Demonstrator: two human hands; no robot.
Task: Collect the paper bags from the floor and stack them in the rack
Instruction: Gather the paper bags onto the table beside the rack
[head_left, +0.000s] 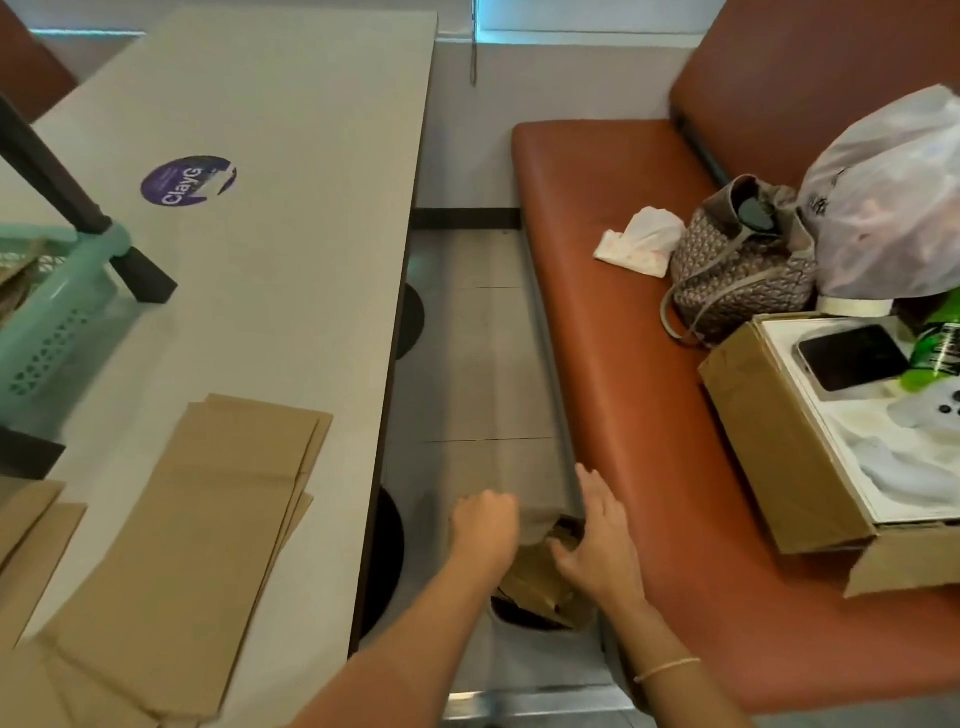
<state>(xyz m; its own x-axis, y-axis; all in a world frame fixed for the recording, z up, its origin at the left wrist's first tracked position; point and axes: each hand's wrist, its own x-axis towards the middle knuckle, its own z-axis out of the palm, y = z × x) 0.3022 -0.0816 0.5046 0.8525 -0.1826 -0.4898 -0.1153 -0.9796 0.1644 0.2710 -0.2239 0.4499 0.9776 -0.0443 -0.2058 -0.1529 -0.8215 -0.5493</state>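
A crumpled brown paper bag (537, 579) lies on the floor in the gap between the table and the bench. My left hand (485, 527) is curled at the bag's upper left edge and grips it. My right hand (597, 535) rests against the bag's right side with its fingers fairly straight and its thumb on the paper. A stack of flat paper bags (208, 519) lies on the table's near left part. The green plastic rack (57, 322) stands at the table's left edge with brown paper showing inside it.
The grey table (291, 234) bears a purple round sticker (189, 180). The brown bench (613, 322) holds a patterned handbag (743, 270), a tissue pack (641, 241), a plastic sack (888, 197) and an open cardboard box (769, 457). Black round table bases (387, 561) sit on the tiled floor.
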